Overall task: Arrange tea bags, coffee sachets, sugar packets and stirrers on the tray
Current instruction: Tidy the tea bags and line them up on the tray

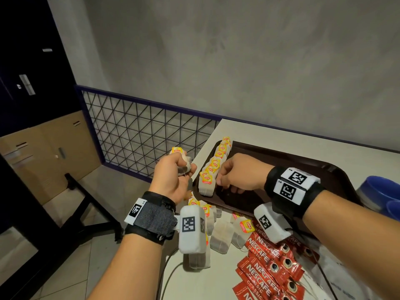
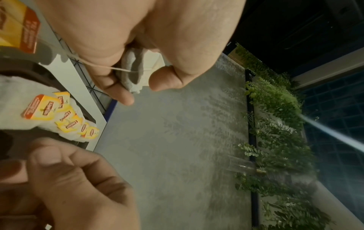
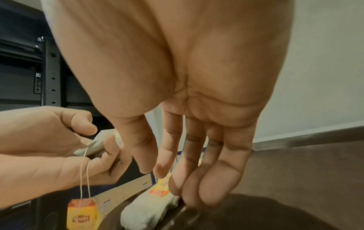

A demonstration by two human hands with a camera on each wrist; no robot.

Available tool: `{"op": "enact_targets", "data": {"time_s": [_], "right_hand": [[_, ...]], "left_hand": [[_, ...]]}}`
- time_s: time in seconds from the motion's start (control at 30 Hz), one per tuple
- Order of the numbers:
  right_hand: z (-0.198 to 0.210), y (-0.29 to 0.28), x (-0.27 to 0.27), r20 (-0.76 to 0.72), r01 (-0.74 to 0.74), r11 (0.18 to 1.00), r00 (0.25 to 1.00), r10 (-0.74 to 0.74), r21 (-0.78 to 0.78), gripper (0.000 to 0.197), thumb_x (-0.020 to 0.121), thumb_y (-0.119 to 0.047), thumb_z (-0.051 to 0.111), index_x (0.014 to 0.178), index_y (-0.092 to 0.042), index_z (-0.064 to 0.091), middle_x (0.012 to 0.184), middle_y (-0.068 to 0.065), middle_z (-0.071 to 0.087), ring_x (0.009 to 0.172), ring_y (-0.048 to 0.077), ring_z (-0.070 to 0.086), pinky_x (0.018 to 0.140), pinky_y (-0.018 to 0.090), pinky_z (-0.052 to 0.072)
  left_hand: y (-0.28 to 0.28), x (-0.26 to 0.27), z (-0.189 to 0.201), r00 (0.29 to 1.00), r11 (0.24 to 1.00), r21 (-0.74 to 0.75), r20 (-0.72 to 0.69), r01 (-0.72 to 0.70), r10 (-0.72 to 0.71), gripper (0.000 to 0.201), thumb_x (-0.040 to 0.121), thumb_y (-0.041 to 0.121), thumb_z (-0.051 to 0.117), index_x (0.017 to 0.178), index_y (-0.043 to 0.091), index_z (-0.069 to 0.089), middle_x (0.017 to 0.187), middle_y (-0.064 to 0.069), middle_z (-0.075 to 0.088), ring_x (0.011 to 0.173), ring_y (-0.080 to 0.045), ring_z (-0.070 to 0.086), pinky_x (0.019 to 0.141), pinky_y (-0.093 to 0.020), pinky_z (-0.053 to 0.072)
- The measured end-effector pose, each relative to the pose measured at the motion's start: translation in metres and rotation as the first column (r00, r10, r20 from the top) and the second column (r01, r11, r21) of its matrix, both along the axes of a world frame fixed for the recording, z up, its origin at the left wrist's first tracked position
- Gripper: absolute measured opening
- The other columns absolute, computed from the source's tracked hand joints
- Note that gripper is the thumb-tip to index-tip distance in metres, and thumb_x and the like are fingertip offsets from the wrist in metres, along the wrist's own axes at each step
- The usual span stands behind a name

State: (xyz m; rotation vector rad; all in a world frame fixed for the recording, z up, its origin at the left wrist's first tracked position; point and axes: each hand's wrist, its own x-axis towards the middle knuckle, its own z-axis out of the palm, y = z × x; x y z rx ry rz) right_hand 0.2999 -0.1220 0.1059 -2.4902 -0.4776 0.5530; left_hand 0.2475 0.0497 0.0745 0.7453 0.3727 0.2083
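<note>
Our left hand grips a bunch of tea bags beside the brown tray. Our right hand holds nothing; its loose fingers touch the row of tea bags standing along the tray's left edge.

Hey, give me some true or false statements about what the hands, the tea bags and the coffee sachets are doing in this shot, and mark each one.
1. The left hand grips tea bags. True.
2. A row of tea bags stands along the left edge of the brown tray. True.
3. The red coffee sachets are already on the tray. False: they lie on the table, nearer the person than the tray.
4. The right hand holds a coffee sachet. False: its fingers reach down beside the nearest tea bag in the row and hold nothing.
5. Loose tea bags lie on the table by the tray. True.
</note>
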Motion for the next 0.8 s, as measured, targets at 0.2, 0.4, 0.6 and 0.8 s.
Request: {"op": "enact_targets", "data": {"time_s": [0.2, 0.4, 0.6, 0.8], "right_hand": [[0.013, -0.024, -0.026, 0.056, 0.044, 0.967, 0.997, -0.060, 0.251, 0.021, 0.089, -0.021, 0.079, 0.108, -0.024, 0.071, 0.104, 0.003, 0.075, 0.094, 0.019, 0.073, 0.081, 0.034, 0.061], [0.014, -0.051, -0.067, -0.031, 0.107, 0.805, 0.994, -0.110, 0.584, 0.047, 0.088, 0.004, 0.073, 0.124, -0.023, 0.061, 0.102, -0.001, 0.076, 0.089, 0.009, 0.074, 0.081, 0.027, 0.061], [0.016, -0.077, -0.085, 0.200, 0.085, 0.759, 0.940, -0.275, 0.646, 0.026, 0.086, -0.016, 0.080, 0.102, -0.034, 0.072, 0.096, -0.001, 0.065, 0.089, 0.029, 0.066, 0.080, 0.037, 0.060], [0.011, -0.079, -0.090, 0.289, 0.007, 0.748, 0.920, -0.264, 0.663, 0.022, 0.088, -0.020, 0.080, 0.100, -0.037, 0.076, 0.092, 0.000, 0.066, 0.084, 0.028, 0.070, 0.074, 0.033, 0.064]], "left_hand": [[-0.022, -0.017, 0.019, 0.976, 0.970, -0.128, 0.103, 0.205, -0.193, 0.035, 0.084, -0.003, 0.036, 0.109, -0.004, 0.061, 0.102, -0.020, 0.060, 0.083, -0.029, 0.057, 0.077, -0.031, 0.053], [-0.052, -0.028, 0.019, 0.893, 0.900, -0.130, 0.244, 0.416, -0.378, 0.068, 0.066, -0.002, 0.039, 0.132, -0.010, 0.057, 0.116, -0.025, 0.059, 0.090, -0.032, 0.061, 0.077, -0.033, 0.057], [-0.073, -0.033, 0.013, 0.839, 0.853, -0.013, 0.192, 0.521, -0.510, 0.058, 0.099, 0.042, 0.051, 0.131, -0.006, 0.058, 0.109, -0.023, 0.062, 0.088, -0.026, 0.062, 0.072, -0.030, 0.053], [-0.084, -0.037, 0.006, 0.768, 0.783, 0.097, 0.157, 0.614, -0.621, 0.095, 0.097, 0.073, 0.035, 0.142, -0.009, 0.050, 0.128, -0.023, 0.059, 0.099, -0.023, 0.062, 0.072, -0.027, 0.050]]}}
